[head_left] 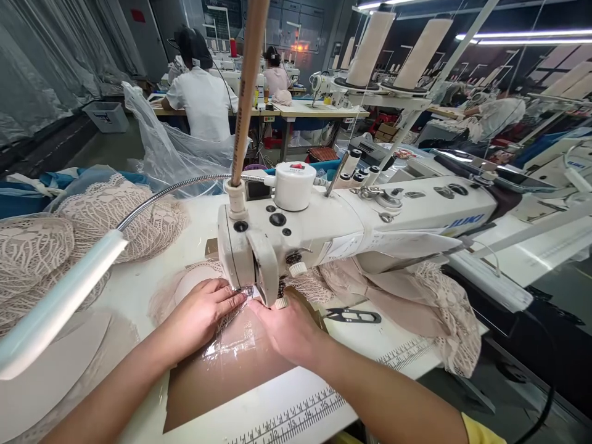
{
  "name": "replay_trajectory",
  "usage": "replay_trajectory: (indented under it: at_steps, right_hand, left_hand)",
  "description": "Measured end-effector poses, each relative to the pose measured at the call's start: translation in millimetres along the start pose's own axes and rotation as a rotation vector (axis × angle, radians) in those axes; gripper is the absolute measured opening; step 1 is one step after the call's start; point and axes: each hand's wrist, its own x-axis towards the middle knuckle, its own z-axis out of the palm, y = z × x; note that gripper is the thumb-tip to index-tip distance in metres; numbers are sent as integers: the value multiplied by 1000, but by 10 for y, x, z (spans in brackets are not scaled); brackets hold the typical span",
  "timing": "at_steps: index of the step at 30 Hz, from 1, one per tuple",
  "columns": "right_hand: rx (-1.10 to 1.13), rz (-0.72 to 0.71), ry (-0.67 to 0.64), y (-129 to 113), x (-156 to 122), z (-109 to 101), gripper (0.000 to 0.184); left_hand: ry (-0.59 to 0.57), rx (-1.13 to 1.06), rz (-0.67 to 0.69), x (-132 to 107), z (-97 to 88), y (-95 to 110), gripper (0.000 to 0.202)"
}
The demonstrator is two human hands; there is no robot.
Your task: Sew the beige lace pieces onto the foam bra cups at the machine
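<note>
A white sewing machine (351, 225) stands across the table, its needle head at the centre. My left hand (198, 317) lies flat, fingers stretched, on beige lace fabric (185, 287) just left of the presser foot. My right hand (282, 327) presses down under the machine head, fingers together on the fabric and a clear plastic piece (231, 345). A brown sheet (222, 376) lies beneath both hands. The needle itself is hidden behind the head.
A heap of lace pieces (69, 240) sits at the left, with a gooseneck lamp (55, 302) over it. Black thread snips (354, 316) lie right of my right hand. More lace (439, 308) hangs off the right edge. Other workers (201, 92) sit at tables behind.
</note>
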Motion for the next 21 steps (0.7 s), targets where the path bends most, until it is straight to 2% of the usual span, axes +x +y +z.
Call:
replay_trajectory:
  at_steps: [8,13,19,21]
  right_hand:
    - [104,-1,40,81,-24,55,43]
    - [93,14,44,76,-18,62,41]
    - [149,15,103,103,-38,100,33]
    - [143,26,106,110,-42,116,31]
  left_hand:
    - [-19,29,-47,-31,111,-107,41]
    - [-2,45,-55,-30,80,-79,50]
    - [-59,186,-207,-102,-64,41,30]
    - [-88,181,-249,-139,-80,104,30]
